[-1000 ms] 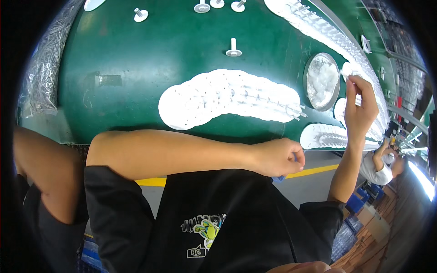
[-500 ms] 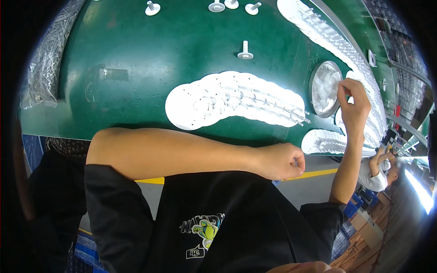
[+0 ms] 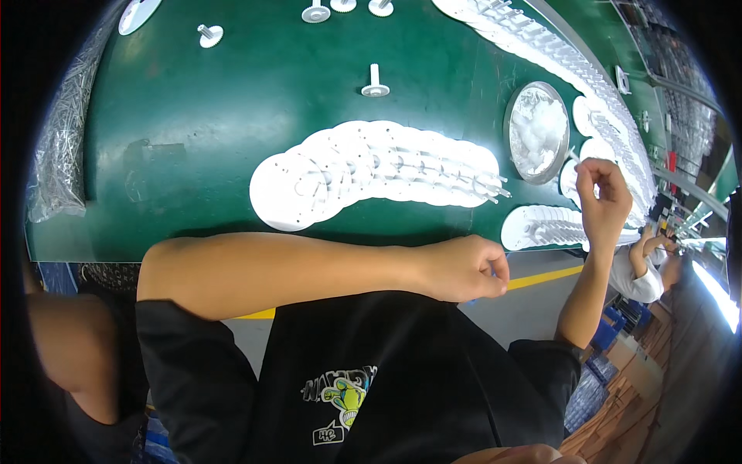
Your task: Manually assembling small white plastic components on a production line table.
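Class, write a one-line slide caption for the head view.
Right hand pinches a small white stick beside a round dish of white paste on a green table.

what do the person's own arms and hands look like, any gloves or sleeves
The left hand and right hand are bare, with no gloves, rings or watch visible. Both forearms are uncovered too, with no bands or markings that I can make out. The left sleeve and right sleeve are short, loose and black, matching the shirt.
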A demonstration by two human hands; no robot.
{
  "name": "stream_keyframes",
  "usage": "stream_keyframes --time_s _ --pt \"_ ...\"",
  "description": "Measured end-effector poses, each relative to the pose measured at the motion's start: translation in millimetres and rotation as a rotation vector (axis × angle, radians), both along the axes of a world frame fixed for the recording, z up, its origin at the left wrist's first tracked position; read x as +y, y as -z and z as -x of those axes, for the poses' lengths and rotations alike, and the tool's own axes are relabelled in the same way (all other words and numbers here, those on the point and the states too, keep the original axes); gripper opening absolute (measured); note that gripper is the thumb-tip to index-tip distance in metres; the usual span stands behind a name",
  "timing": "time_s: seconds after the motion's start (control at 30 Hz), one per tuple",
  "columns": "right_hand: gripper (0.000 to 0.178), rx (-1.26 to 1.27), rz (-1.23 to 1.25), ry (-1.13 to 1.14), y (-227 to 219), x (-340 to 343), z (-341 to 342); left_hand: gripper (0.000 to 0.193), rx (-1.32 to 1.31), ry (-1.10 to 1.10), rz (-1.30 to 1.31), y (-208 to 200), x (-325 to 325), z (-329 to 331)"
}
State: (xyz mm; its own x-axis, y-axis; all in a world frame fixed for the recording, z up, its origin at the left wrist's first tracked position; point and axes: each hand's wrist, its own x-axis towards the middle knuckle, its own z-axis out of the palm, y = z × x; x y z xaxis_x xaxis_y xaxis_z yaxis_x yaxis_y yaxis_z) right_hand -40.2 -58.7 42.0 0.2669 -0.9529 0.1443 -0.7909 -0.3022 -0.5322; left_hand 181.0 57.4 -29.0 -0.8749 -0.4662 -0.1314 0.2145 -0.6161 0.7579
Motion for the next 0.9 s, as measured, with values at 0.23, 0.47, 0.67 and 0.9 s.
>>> stream_keyframes --time_s 0.23,0.47,0.67,0.9 --pt "0.014 0.166 -0.059 -0.191 10 11 17 0.027 -0.005 0.012 -0.006 0 -2 1" --pt "0.022 0.418 0.246 -0.548 8 -1 10 0.026 -0.008 0.004 -0.012 -2 -1 0" --pt "0.024 0.443 0.348 -0.577 7 -6 11 0.025 0.008 -0.011 0.015 -1 -1 1" --pt "0.017 0.125 0.183 -0.259 -7 12 -8 0.023 -0.011 -0.020 -0.227 -7 -3 -7"
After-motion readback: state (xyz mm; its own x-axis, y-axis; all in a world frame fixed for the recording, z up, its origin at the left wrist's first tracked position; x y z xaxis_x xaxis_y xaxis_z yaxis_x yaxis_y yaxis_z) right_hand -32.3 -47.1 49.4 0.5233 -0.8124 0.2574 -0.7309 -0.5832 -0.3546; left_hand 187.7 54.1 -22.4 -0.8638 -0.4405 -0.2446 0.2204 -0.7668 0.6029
